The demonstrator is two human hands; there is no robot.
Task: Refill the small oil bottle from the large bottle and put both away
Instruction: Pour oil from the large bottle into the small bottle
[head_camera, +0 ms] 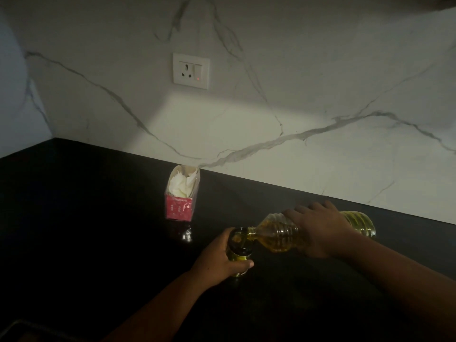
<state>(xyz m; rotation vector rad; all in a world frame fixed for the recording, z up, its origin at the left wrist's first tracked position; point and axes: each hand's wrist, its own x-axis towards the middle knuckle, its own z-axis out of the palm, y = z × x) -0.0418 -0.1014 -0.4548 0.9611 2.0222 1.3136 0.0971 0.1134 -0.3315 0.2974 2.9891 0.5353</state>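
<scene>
The small dark oil bottle [239, 245] stands upright on the black counter [98, 218], and my left hand [219, 262] is wrapped around its body. My right hand [318, 230] grips the large clear ribbed bottle [278, 234] of yellow oil around its middle. That bottle lies tipped almost flat, base to the right and neck to the left. Its open mouth sits right over the small bottle's opening. Yellow oil fills the lower side of the large bottle up to the neck. I see no cap on either bottle.
An open red carton [181, 196] with white paper inside stands on the counter left of the bottles, near the marble wall. A small shiny object [186, 236] lies in front of it. A white wall socket [191, 71] sits above. A dark edge shows at bottom left.
</scene>
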